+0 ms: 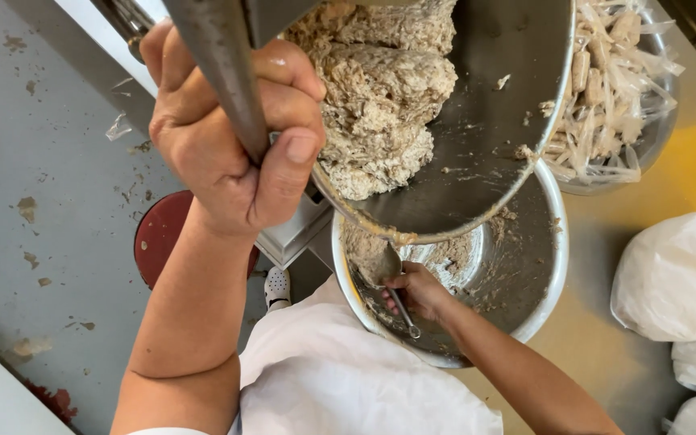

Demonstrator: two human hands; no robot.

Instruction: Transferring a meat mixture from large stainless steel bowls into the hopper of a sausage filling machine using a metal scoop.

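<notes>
- Steel showed everywhere: our left hand [235, 137] was wrapped tight around a grey metal bar [219, 64], fingers pressed together and thumb clamped over it, at about ten o'clock in the view
- Just beside that hand, a tilted metal bowl [485, 121] held a lumpy beige dough mass [380, 97] at twelve o'clock
- Under its lip, at six o'clock, sat a second metal bowl [545, 298], smeared with dough
- Our right hand [416, 290] reached inside this lower bowl, fingers curled shut around a metal spoon [388, 270]
- At two o'clock a bowl of plastic-wrapped pieces [614, 97] stood on the counter; white bags [678, 282] lay at four o'clock
</notes>
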